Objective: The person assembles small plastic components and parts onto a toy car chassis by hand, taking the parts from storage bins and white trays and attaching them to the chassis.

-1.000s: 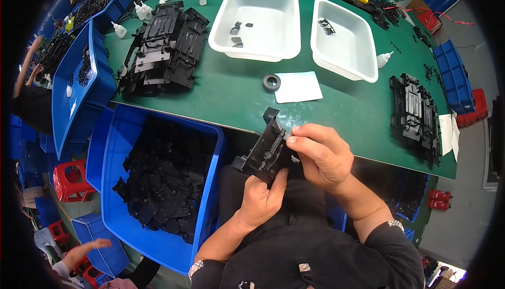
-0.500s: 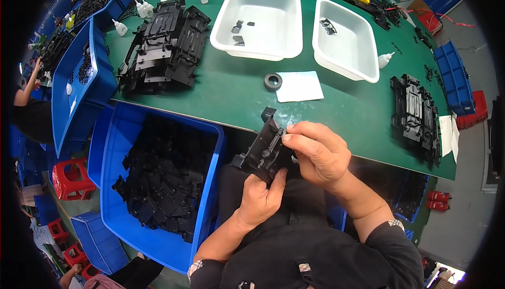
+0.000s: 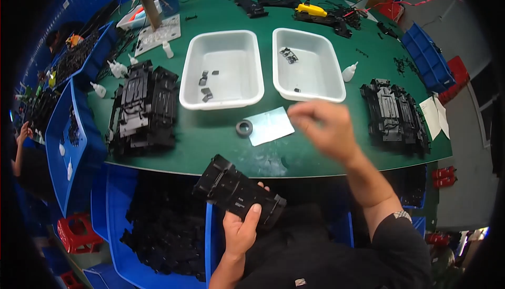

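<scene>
My left hand (image 3: 242, 231) grips a black moulded plastic part (image 3: 239, 191) just off the table's near edge, with the thumb pressed on its flat face. My right hand (image 3: 329, 131) is over the table, its fingers bent and blurred by motion; whether anything is between them cannot be made out. Below its fingertips lies a pale, shiny card (image 3: 271, 126), with a black ring (image 3: 244, 128) at the card's left end. Closest beyond this hand stands the right white tub (image 3: 310, 81), which holds a few small black pieces (image 3: 289, 55).
Another white tub (image 3: 221, 99) with small black pieces stands left of it. Stacked black parts lie at the left (image 3: 142, 110) and right (image 3: 394, 110) of the green table (image 3: 210, 147). A blue bin (image 3: 209, 241) full of black parts is at my left. White squeeze bottles (image 3: 349, 71) stand about.
My right hand has left the black part and moved forward over the table. My left hand has lowered and turned the part, so its flat face shows. The view has shifted, showing more far table.
</scene>
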Motion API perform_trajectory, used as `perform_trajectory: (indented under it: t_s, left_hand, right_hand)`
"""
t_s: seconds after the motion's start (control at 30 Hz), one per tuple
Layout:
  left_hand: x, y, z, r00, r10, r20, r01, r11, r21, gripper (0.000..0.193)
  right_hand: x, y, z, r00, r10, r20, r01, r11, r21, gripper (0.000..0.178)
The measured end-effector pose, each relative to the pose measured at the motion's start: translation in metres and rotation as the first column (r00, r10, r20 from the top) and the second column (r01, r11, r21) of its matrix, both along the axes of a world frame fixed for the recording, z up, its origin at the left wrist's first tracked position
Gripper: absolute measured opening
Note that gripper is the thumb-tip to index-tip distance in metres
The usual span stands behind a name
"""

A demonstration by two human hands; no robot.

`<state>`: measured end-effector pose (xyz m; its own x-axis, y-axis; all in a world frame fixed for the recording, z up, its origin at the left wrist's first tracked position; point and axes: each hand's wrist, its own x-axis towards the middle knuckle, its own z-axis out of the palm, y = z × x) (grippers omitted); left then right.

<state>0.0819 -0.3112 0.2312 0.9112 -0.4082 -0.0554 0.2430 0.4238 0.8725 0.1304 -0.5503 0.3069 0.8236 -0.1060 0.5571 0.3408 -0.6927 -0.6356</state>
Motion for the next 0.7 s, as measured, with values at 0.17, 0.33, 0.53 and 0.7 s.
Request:
perform_trajectory:
  t_s: [0.17, 0.33, 0.53, 0.7]
  left_hand:
    - [0.01, -0.003, -0.004, 1.0, -0.022, -0.017, 0.02, 0.996, -0.089, 0.033]
    - [0.013, 0.005, 0.003, 0.996, -0.004, -0.092, 0.003, 1.0, -0.019, 0.032]
    - [0.019, 0.0, -0.004, 0.985, -0.13, -0.117, 0.129, 0.991, -0.014, 0.033]
    - [0.014, -0.003, -0.017, 0.989, -0.147, 0.034, 0.145, 0.988, 0.052, 0.036]
  right_hand:
    - [0.061, -0.106, -0.002, 0.843, -0.261, -0.47, 0.205, 0.964, -0.167, 0.023]
    - [0.102, -0.108, -0.026, 0.695, -0.077, -0.715, -0.15, 0.957, -0.249, 0.032]
    - [0.104, -0.113, -0.042, 0.778, -0.166, -0.606, -0.184, 0.862, -0.472, 0.008]
    - [0.099, -0.115, -0.037, 0.779, -0.129, -0.614, -0.166, 0.901, -0.4, 0.011]
